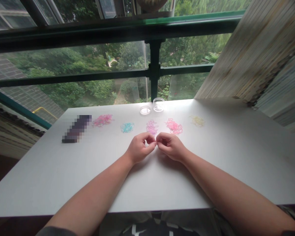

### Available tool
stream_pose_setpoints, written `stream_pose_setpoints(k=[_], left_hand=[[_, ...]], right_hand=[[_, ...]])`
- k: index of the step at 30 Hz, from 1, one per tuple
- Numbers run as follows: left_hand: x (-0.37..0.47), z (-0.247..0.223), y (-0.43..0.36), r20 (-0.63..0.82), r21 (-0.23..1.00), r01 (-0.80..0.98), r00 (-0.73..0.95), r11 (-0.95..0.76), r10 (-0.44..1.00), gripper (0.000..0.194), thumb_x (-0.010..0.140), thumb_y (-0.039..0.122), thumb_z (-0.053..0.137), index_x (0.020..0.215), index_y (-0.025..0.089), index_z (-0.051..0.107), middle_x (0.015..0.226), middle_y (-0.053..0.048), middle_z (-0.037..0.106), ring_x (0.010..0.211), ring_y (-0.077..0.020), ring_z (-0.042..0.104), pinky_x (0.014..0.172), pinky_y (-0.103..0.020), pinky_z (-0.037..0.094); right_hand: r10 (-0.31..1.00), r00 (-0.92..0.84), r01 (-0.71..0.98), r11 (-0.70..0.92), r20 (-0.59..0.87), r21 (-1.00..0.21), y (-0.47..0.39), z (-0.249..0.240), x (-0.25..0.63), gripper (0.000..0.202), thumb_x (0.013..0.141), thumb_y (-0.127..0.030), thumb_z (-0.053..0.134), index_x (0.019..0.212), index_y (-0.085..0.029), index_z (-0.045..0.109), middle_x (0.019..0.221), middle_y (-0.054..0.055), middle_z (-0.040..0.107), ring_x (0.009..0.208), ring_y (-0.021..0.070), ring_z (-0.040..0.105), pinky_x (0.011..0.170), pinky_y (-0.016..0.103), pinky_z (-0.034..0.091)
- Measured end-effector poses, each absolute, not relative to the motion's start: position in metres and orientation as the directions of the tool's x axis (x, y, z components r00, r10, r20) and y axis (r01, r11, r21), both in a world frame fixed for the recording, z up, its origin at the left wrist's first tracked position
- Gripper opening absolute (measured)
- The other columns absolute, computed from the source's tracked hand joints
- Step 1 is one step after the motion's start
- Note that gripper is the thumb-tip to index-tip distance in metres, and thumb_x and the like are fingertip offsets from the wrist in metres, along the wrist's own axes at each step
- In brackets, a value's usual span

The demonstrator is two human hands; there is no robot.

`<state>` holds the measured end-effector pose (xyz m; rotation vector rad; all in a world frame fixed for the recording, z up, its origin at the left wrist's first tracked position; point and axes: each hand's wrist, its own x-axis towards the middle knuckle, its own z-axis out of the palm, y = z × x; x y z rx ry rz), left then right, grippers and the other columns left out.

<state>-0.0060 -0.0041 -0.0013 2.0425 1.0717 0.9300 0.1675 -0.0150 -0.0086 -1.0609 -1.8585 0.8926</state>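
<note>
My left hand [140, 149] and my right hand [171, 146] meet above the white table, each in a pinch with thumb and forefinger pressed together. Their fingertips touch or nearly touch; whatever is between them is too small to make out. Just beyond the hands lies a loose pile of thin purple rubber bands [151, 126]. A pink-red pile of rubber bands [174, 126] is behind my right hand. Teal rubber bands [127, 127] sit left of the purple ones. Farther out are a magenta pile of rubber bands [103, 120] on the left and yellow rubber bands [198, 121] on the right.
At the table's [88, 177] far edge stands a clear round container [158, 105], with a clear round lid [145, 110] lying beside it. A dark oblong object [77, 128], pixelated, lies at the left. Behind are a green-framed window [154, 59] and, right, a striped curtain [236, 59].
</note>
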Motion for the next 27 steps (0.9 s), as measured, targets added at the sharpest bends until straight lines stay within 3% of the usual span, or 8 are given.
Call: stream_pose_setpoints(k=[8,19,27], left_hand=[[-0.0064,-0.0030,-0.0034,0.285,0.809,0.377,0.421,-0.451,0.861,0.006,0.077,0.022,0.057,0.074,0.016,0.057,0.071,0.000,0.057,0.066,-0.0106,0.051,0.059,-0.021,0.039],[-0.0052,-0.0043,-0.0034,0.296,0.835,0.336,0.394,-0.436,0.870,0.008,0.077,0.024,0.059,0.074,0.016,0.058,0.071,0.000,0.059,0.064,-0.0102,0.050,0.057,-0.022,0.038],[-0.0040,-0.0038,-0.0040,0.340,0.830,0.298,0.400,-0.472,0.851,0.005,0.076,0.020,0.059,0.073,0.016,0.057,0.070,0.000,0.058,0.065,-0.0104,0.050,0.059,-0.023,0.037]], right_hand=[[0.892,-0.327,0.357,0.423,0.312,-0.833,-0.0157,-0.0084,0.1668,0.008,0.070,-0.010,0.049,0.067,-0.018,0.048,0.057,-0.005,0.042,0.052,0.0071,0.036,0.049,0.020,0.030],[0.912,-0.321,0.212,0.332,0.255,-0.919,-0.0154,-0.0065,0.1680,0.004,0.073,-0.015,0.054,0.074,-0.017,0.051,0.063,-0.003,0.051,0.052,0.0084,0.045,0.048,0.020,0.037],[0.914,-0.314,0.274,0.346,0.257,-0.897,-0.0162,-0.0080,0.1659,0.007,0.069,-0.012,0.052,0.068,-0.017,0.048,0.057,-0.005,0.046,0.049,0.0066,0.040,0.046,0.019,0.033]])
